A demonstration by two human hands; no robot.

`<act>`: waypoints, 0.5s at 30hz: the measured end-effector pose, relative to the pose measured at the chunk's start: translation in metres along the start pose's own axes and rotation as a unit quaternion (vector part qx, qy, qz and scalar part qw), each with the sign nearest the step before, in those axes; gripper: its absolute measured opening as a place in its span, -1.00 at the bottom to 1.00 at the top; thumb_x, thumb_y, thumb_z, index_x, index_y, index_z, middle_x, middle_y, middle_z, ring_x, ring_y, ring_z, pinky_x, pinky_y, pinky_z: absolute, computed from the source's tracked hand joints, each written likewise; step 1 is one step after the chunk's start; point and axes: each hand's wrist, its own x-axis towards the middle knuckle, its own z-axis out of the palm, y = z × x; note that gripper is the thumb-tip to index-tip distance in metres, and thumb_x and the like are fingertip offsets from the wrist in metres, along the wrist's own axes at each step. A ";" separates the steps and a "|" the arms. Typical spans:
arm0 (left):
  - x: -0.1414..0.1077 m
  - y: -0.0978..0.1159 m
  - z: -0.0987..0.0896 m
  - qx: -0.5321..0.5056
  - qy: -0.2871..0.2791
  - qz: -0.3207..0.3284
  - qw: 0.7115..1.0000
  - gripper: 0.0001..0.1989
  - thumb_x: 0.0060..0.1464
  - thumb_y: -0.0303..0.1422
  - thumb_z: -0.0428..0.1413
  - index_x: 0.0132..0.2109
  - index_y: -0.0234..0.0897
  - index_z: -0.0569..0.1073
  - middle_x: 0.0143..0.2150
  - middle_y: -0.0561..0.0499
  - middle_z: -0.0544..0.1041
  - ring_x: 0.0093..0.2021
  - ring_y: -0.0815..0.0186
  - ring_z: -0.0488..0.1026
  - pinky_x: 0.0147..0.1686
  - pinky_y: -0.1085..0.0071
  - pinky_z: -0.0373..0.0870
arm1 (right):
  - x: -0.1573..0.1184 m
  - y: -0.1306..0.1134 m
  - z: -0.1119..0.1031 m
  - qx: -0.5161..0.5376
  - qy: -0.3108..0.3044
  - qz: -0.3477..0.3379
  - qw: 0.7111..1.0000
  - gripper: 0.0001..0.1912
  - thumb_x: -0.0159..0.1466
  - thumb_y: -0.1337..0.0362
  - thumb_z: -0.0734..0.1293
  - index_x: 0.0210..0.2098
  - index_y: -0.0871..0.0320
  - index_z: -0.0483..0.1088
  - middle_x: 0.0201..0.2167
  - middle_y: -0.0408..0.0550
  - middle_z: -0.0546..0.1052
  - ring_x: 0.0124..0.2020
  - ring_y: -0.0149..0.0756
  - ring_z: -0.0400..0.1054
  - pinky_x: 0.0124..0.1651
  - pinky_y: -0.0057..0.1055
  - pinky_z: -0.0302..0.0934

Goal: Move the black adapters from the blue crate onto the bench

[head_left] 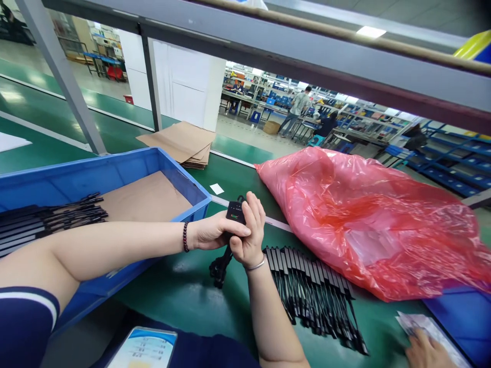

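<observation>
Head view, worktable inventory.

Item: one flat black plastic box (235, 211) with small printed marks on its face, held up between the two hands above the table. A bundled black cord (220, 270) hangs beneath it.

Left hand (215, 230): closed around the box, thumb laid across its lower face; dark red beaded bracelet (185, 237) at the wrist.

Right hand (251, 227): raised at the box's right edge, fingers extended and close together, thumb bent; whether it also grips the box cannot be told. Silver metal bangle (257, 265) at the wrist.

Surface: glossy green worktable (172, 286).

Right of the hands: one slanting row of slim black units with black cords (310, 286), laid side by side. Behind the row, a large crumpled translucent red-pink plastic bag (356, 220).

Left: one long blue plastic crate (92, 179), containing a brown cardboard sheet (146, 199) and a pile of black corded pieces (69, 214) at its left part.

Beyond the crate: a stack of brown cardboard sheets (180, 143); near it, a small white paper square (217, 189).

Lower right corner: another person's hand (425, 352), blurred, touching a whitish sheet-like piece (414, 322) beside a blue surface (460, 312).
</observation>
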 end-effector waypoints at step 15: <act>0.002 0.001 -0.002 0.066 0.109 0.088 0.988 -0.61 -0.05 -0.35 0.15 -0.02 -0.19 0.36 -0.10 0.00 0.43 -0.03 0.26 0.33 0.04 0.34 0.20 | 0.000 -0.032 0.015 0.105 -0.003 0.196 0.975 -0.31 0.29 -0.01 -0.05 0.26 0.12 -0.48 0.29 -0.06 -0.34 0.29 -0.19 -0.45 0.30 -0.18 -0.29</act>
